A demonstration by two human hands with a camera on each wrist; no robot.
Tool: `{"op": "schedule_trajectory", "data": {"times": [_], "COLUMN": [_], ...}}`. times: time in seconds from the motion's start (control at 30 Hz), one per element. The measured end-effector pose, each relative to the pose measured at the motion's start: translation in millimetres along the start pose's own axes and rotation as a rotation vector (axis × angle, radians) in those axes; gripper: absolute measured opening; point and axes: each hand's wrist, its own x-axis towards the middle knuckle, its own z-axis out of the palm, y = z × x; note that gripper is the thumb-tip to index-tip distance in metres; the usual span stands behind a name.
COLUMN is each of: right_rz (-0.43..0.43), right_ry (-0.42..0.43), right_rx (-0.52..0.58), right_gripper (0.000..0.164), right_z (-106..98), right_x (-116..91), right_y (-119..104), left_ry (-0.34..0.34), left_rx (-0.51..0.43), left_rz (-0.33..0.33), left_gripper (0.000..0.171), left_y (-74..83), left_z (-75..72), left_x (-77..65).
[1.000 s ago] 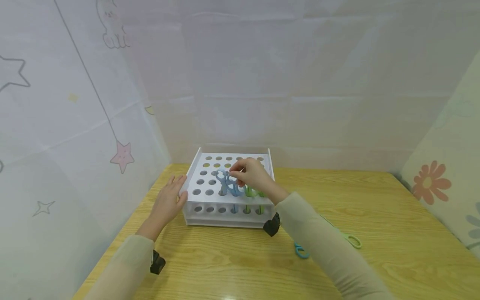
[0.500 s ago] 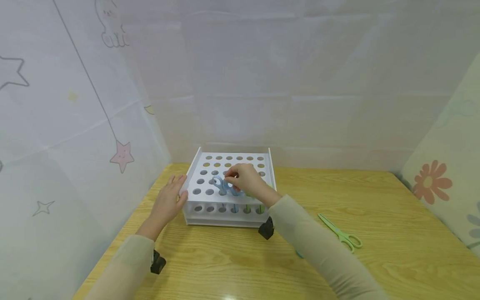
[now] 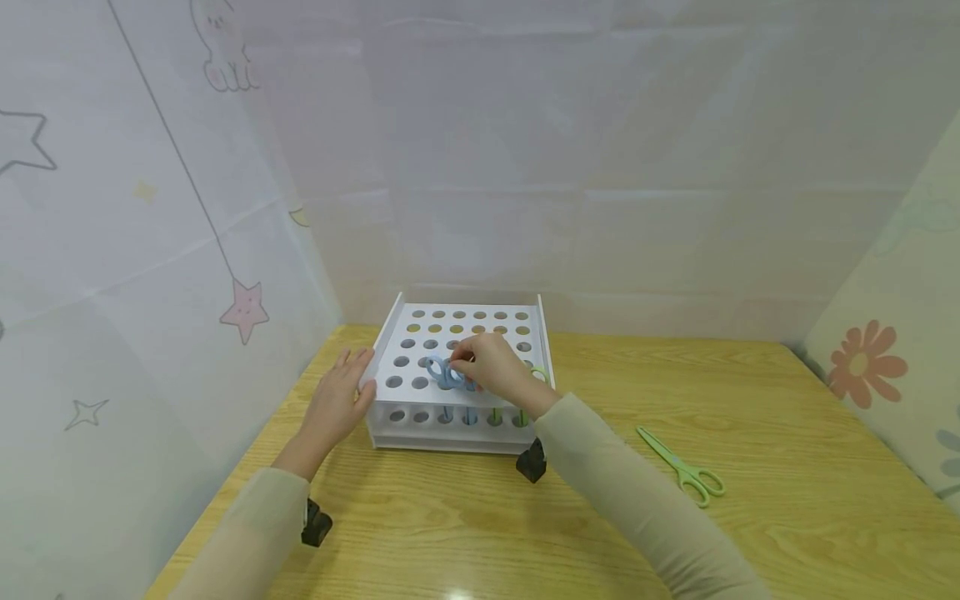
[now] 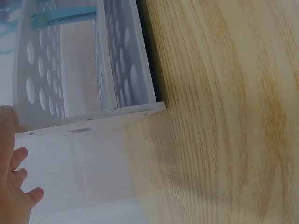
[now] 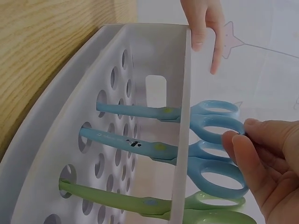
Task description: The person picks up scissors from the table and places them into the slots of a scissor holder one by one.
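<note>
My right hand (image 3: 493,364) pinches one handle loop of a pair of light blue scissors (image 5: 140,111) between thumb and fingers. The blade passes down through the top board of a white two-tier rack (image 3: 450,445), its tip in a hole of the lower board. Beside it stand a second pair of blue scissors (image 5: 135,143) and green scissors (image 5: 117,199), also blade down. Another green handle (image 3: 539,372) shows partly behind my right wrist. My left hand (image 3: 333,407) rests on the rack's left side wall, fingers extended; the left wrist view shows its thumb at the edge.
Green scissors (image 3: 682,468) lie on the wooden table (image 3: 750,400), right of the rack near my right forearm. Several rows of round holes cover the rack's top board. Printed cloth (image 3: 637,208) hangs behind and at both sides.
My right hand has lowered the blue scissors from above the top board into the front-row hole; their blade now shows below. The blue scissors on the table became hidden behind my right arm. Left hand unmoved.
</note>
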Motion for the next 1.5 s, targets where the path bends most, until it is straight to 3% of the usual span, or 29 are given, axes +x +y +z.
{"op": "schedule_trajectory", "data": {"times": [0.3,0.67,1.0,1.5], "right_rz": [0.018,0.109,0.122,0.063], "right_ry": [0.024,0.066,0.113,0.198], "right_rx": [0.052,0.247,0.364,0.409], "right_gripper": [0.010,0.018,0.020,0.024], "right_z": [1.0,-2.9,-23.4,-66.7], "right_x": [-3.0,-7.5,-19.9,-50.8], "right_y": [2.4,7.6,10.3,27.2], "left_ry": [-0.011,-0.024,-0.014,-0.027], "left_rx": [-0.001,-0.004,-0.007,-0.003], "left_rz": [-0.011,-0.020,-0.013,-0.019], "left_gripper": [0.051,0.051,0.051,0.051], "left_y": [2.0,2.0,2.9,1.0], "left_z": [-0.4,0.6,-1.1,-1.5], "left_x": [0.8,0.2,0.1,1.0]}}
